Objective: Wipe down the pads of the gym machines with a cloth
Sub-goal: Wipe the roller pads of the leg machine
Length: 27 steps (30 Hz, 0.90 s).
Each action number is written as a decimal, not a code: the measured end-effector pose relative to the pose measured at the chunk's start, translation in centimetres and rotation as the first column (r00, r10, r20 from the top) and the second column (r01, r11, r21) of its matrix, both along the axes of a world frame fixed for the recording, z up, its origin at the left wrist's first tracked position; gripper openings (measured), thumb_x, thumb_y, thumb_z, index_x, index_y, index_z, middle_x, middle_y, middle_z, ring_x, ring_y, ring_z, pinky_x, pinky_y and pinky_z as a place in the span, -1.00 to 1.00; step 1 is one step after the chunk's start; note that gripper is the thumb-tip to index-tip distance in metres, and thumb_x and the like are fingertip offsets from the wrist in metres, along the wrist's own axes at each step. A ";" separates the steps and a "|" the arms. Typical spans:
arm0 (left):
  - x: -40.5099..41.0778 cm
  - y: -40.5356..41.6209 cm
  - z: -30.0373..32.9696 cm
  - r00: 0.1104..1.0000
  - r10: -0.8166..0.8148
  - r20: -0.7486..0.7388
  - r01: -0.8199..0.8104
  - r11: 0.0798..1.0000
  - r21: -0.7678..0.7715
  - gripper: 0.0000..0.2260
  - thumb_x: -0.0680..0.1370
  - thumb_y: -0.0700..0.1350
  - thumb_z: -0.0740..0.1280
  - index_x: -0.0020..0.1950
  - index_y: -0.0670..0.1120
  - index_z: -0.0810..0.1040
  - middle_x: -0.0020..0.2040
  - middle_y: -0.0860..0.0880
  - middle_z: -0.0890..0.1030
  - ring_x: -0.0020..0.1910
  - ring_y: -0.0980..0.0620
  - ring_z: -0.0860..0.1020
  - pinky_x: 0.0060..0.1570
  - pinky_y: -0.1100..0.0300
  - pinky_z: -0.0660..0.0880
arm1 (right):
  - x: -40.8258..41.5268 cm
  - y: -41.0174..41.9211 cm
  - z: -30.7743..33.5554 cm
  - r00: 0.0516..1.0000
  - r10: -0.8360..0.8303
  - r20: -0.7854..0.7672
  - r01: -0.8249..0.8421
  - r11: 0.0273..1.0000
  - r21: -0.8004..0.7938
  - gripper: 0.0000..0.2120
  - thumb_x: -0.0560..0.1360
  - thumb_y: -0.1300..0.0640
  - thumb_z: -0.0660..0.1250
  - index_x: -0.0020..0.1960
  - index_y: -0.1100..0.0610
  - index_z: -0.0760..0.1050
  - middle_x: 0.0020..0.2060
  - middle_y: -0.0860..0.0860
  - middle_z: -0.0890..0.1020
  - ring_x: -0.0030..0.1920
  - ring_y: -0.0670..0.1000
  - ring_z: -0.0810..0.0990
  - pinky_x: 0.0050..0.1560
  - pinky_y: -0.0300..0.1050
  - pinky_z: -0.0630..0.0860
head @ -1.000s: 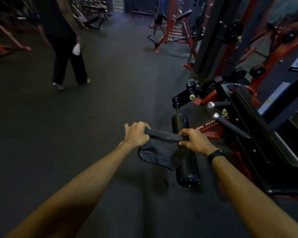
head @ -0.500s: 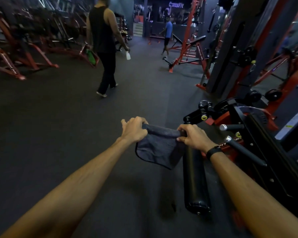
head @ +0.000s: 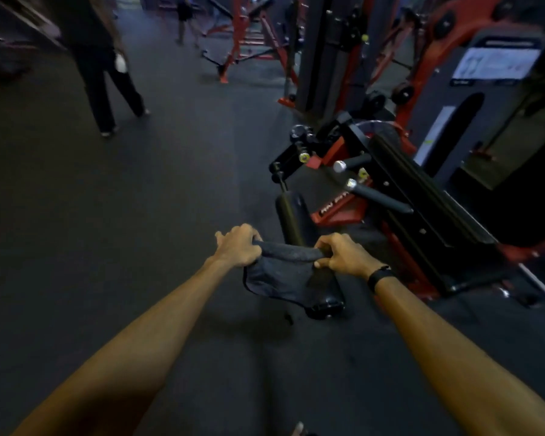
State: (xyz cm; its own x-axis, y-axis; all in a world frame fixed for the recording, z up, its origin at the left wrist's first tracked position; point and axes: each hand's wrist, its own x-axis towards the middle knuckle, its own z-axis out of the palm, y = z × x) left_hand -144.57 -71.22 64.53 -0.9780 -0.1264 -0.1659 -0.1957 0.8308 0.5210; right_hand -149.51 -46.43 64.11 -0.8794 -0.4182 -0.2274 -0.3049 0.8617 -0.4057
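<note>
Cloth (head: pixel 280 272) is held stretched between both hands above a black roller pad (head: pixel 291 221). Its upper edge is gathered into a band that runs roughly left to right, and the rest hangs below in a loose, rounded flap. One end of that band is gripped by the left hand (head: pixel 238 245), fingers curled over it; the other end is pinched by the right hand (head: pixel 343 254), thumb beneath and fingers above. A dark band (head: pixel 379 276) is worn on the right wrist.

The roller pad's long axis is set almost at right angles to the stretched cloth: it points away from the person toward a black adjustment post (head: pixel 280 177) at its far end, while its near end cap lies low beside the hanging flap. Whether the cloth is actually touching the pad cannot be told, since the flap covers the pad's middle.

Just right of the pad, a red and black machine frame (head: pixel 422 199) with two grey-capped handles (head: pixel 350 184) is seen. Farther off on the dark floor (head: pixel 107 215), a person in dark clothes (head: pixel 104 73) is blurred.
</note>
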 end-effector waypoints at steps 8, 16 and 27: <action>-7.8 7.5 -2.6 0.920 -0.318 0.230 0.323 0.946 0.015 -0.89 0.33 -0.19 0.32 -0.39 -0.07 0.58 -0.19 -0.05 0.67 -0.03 -0.10 0.55 0.34 -0.19 0.20 | -0.8 7.5 -3.9 0.836 -0.179 0.518 0.285 0.950 -0.131 -0.88 0.43 0.22 0.56 -0.09 0.12 0.63 -0.18 0.03 0.68 -0.11 0.02 0.67 -0.18 -0.04 0.67; -15.7 14.9 -11.3 0.881 -0.431 0.197 0.474 0.809 -0.347 -0.32 0.55 0.03 0.35 0.57 -0.11 0.11 0.48 -0.19 0.24 0.48 -0.24 0.21 0.42 -0.36 0.11 | -3.4 10.1 -14.6 0.684 -0.604 0.409 0.702 0.697 -0.145 -0.69 0.53 0.18 0.44 0.26 0.18 0.54 0.18 0.15 0.62 0.20 0.12 0.61 0.17 -0.01 0.57; -20.7 13.4 -17.6 0.731 -0.614 0.298 0.679 0.616 -0.398 -0.44 0.63 0.08 0.24 0.56 -0.09 0.18 0.50 -0.15 0.29 0.52 -0.18 0.22 0.49 -0.33 0.05 | -2.7 0.8 -20.8 0.679 -0.689 0.254 0.709 0.705 0.017 -0.08 0.51 -0.49 0.00 0.64 0.03 -0.17 0.61 0.18 -0.17 0.60 0.22 -0.20 0.50 0.42 -0.21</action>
